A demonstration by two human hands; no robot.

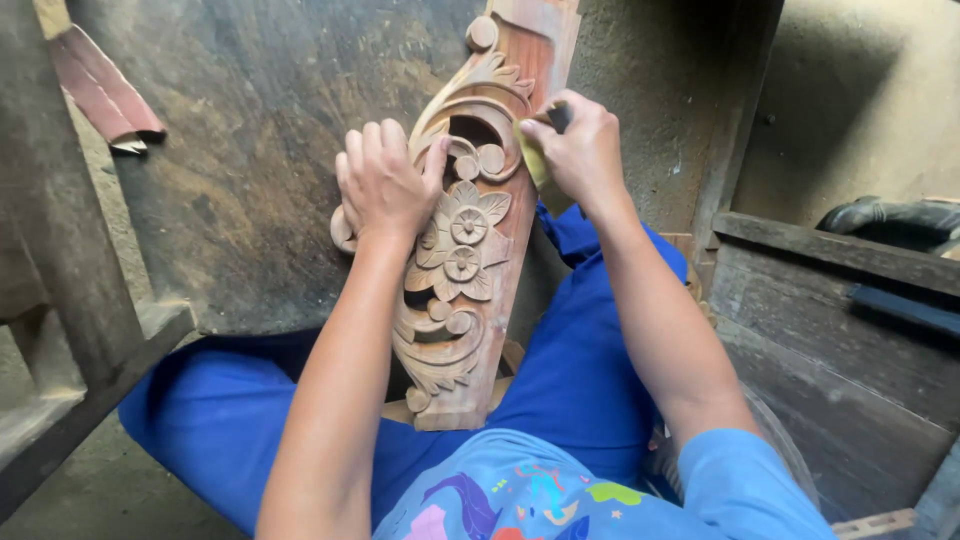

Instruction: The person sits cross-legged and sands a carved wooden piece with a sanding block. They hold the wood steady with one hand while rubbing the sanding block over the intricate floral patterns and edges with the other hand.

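Reddish floral-carved wood panel (465, 240) — left hand (385, 185) steadying, right hand (580, 150) sanding

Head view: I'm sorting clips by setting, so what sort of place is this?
Probably a small woodcarving workshop. A carved wooden panel with flowers and scrolls lies across the seated person's lap; the left hand steadies it while the right hand rubs it with folded sandpaper. Rough, dusty timber boards surround them.

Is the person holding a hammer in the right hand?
No, the right hand presses a small yellowish sanding pad against the carved wooden panel, while the left hand steadies it.
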